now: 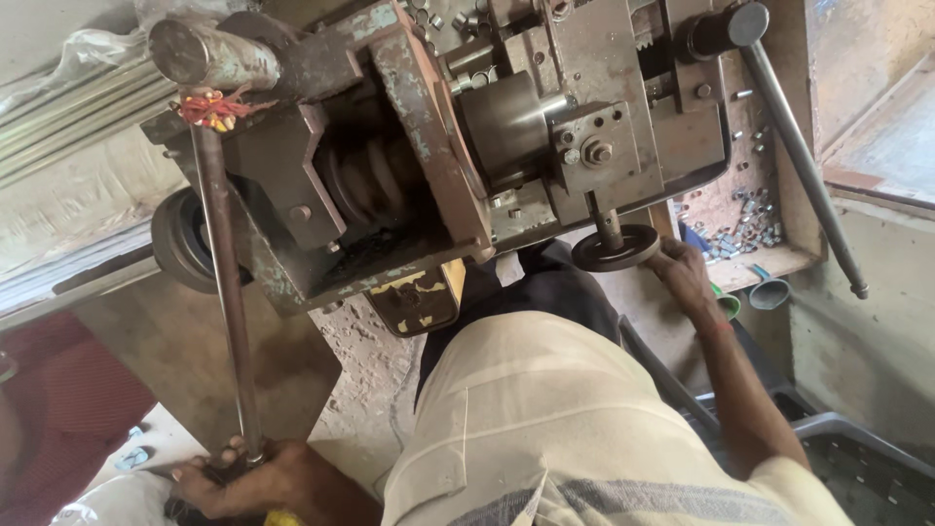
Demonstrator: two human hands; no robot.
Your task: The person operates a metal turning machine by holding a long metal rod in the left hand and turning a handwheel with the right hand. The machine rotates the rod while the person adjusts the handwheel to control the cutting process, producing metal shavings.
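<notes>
A worn metal machine (419,127) with chipped green paint fills the upper view. My left hand (255,479) is closed around the lower end of a long steel lever rod (226,292), which runs up to a thick shaft tied with red and yellow thread (214,105). My right hand (682,273) grips the rim of a small dark handwheel (616,248) under the machine's front block. My torso in a pale shirt sits between both arms.
A wooden tray (779,258) at the right holds several small metal nuts (750,219). A second long rod (799,146) slants beside it. A green cup (726,304), a grey cup (769,290), a dark crate (857,468), a pulley (180,239) and red cloth (68,409) surround me.
</notes>
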